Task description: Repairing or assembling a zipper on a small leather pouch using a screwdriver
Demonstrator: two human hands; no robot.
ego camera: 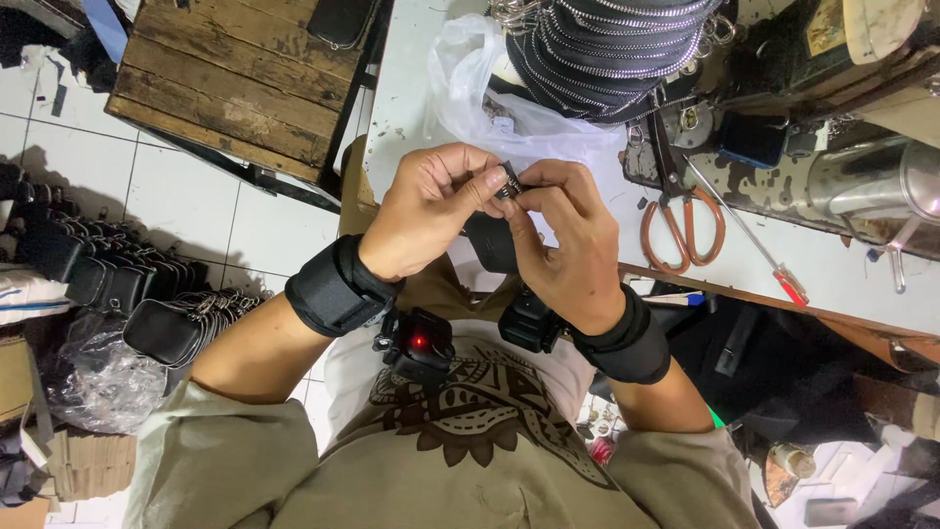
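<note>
Both hands meet over the near edge of a white worktable (411, 88). My left hand (426, 211) and my right hand (563, 240) together pinch a small black strap piece (509, 183) with a metal fitting, held between the fingertips. A wider black strap part (490, 245) hangs below the hands. Each wrist wears a black band with a small black device; the left one shows a red light.
Orange-handled scissors (682, 227) and a red-handled screwdriver (754, 240) lie right of the hands. A stack of striped black straps (607, 44) and a clear plastic bag (480, 78) sit behind. Several black pouches (108, 284) lie on the tiled floor at left, beside a wooden pallet (235, 78).
</note>
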